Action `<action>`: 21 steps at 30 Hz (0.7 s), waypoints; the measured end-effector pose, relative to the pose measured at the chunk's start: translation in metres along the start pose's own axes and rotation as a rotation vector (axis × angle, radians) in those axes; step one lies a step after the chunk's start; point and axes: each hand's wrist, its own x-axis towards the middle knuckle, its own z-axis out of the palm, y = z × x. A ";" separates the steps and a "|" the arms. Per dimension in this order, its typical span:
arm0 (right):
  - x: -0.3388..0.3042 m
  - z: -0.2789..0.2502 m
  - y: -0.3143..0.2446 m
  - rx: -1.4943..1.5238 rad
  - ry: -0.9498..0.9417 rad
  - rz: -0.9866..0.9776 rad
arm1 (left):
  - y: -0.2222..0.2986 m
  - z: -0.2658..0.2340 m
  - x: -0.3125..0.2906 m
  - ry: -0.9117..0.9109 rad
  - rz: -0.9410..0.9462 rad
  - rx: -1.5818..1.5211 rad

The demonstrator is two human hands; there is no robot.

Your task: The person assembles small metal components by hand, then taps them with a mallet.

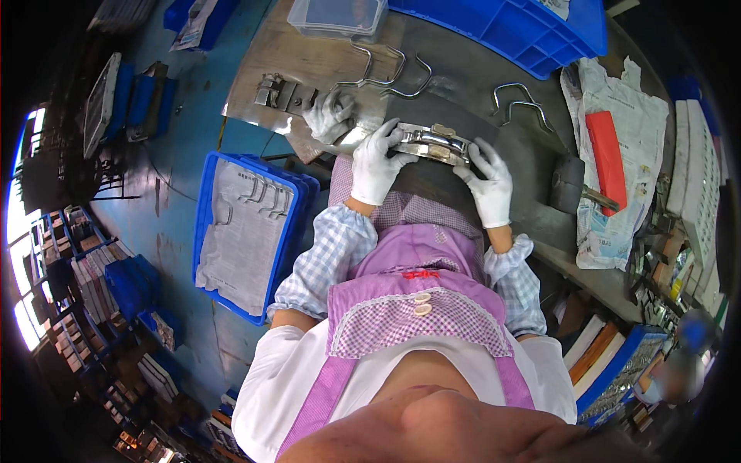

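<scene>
A shiny metal jig (434,142), long and slightly curved with small tan blocks on its two long sides, sits at the table's near edge in front of me. My left hand (376,163), in a white glove, grips its left end between thumb and fingers. On the other end, my right hand (488,184), gloved too, has its thumb and fingers closed round the corner. Whether a part lies clamped inside the jig I cannot tell. Bent metal rods (417,81) rest just beyond it, and a crumpled grey-white glove (329,116) lies beside my left hand.
More bent rods (525,105) lie at the right, near a black mallet (567,185) and a red bar (606,158) on paper (637,123). A metal clamp fixture (285,96), clear bin (337,31) and blue crate (494,31) stand farther off. A blue tray (202,231) holds rods at left.
</scene>
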 end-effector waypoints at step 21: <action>-0.037 -0.183 0.207 -0.872 -0.344 0.000 | 0.080 0.069 -0.033 -0.702 0.017 -0.327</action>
